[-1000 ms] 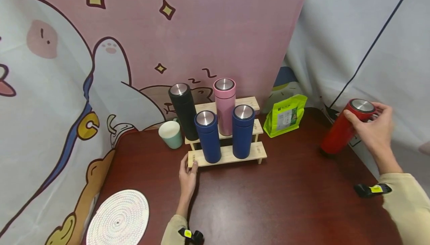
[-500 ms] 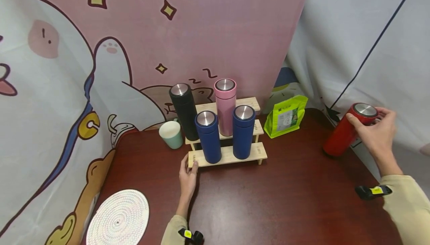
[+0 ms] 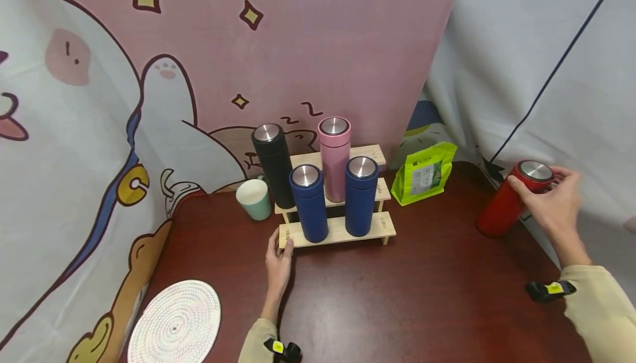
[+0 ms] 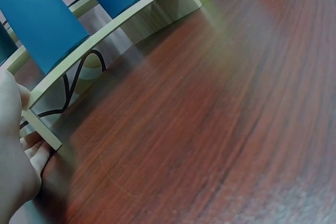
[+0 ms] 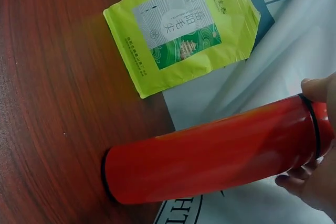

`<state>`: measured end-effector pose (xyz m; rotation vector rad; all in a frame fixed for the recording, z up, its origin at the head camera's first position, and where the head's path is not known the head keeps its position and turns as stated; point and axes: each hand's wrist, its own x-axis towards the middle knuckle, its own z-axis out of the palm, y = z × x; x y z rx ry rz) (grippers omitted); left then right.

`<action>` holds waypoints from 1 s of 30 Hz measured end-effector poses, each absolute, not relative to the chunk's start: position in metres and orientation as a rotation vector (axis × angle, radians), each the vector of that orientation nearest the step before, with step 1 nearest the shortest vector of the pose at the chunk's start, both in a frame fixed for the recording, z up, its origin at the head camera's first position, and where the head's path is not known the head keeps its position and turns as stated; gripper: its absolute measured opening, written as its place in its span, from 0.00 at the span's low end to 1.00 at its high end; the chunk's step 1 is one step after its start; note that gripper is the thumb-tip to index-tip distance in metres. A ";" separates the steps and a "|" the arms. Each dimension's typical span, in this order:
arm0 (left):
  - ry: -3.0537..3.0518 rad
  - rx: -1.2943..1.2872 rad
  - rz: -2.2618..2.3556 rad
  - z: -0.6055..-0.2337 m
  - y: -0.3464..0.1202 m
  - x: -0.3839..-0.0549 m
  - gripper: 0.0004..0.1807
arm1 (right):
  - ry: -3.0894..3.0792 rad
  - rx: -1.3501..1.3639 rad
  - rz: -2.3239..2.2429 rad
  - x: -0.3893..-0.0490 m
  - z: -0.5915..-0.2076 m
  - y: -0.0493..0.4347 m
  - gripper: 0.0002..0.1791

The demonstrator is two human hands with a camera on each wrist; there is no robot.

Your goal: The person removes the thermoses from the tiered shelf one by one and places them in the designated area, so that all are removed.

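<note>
Around the top of a red thermos flask (image 3: 508,201), my right hand (image 3: 554,197) grips with thumb and fingers; the flask is at the table's right side. In the right wrist view the flask's dark-edged base is at or just over the tabletop; I cannot tell if it touches. My left hand (image 3: 278,261) holds the left front end of a stepped wooden rack (image 3: 334,231), thumb on top, fingers beneath. Two blue flasks (image 3: 309,208) stand on its front step. A black flask (image 3: 274,169) and a pink flask (image 3: 335,164) stand on the step behind.
A green pouch (image 3: 424,174) stands between the rack and the red flask. Left of the rack is a pale green mug (image 3: 254,200). A round woven mat (image 3: 174,321) lies at the front left of the dark red table (image 3: 397,296). Printed cloth hangs behind.
My right hand has lowered the red flask slightly towards the tabletop. The left hand keeps its hold on the rack, which stays in place.
</note>
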<state>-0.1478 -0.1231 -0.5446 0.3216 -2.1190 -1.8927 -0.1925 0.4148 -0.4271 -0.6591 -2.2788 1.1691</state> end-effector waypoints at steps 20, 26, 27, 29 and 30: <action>-2.150 0.318 -1.874 -0.547 -0.124 -0.147 0.29 | -2.275 -0.414 1.124 -0.211 -0.363 0.372 0.40; -2.138 0.312 -1.867 -0.545 -0.123 -0.147 0.29 | -2.193 -0.305 1.126 -0.221 -0.344 0.339 0.39; -2.137 0.309 -1.866 -0.545 -0.123 -0.147 0.29 | -2.185 -0.291 1.136 -0.223 -0.341 0.334 0.39; -2.139 0.302 -1.866 -0.545 -0.123 -0.146 0.29 | -2.167 -0.260 1.148 -0.226 -0.335 0.323 0.39; -2.141 0.303 -1.864 -0.545 -0.123 -0.146 0.29 | -2.169 -0.250 1.156 -0.227 -0.332 0.318 0.39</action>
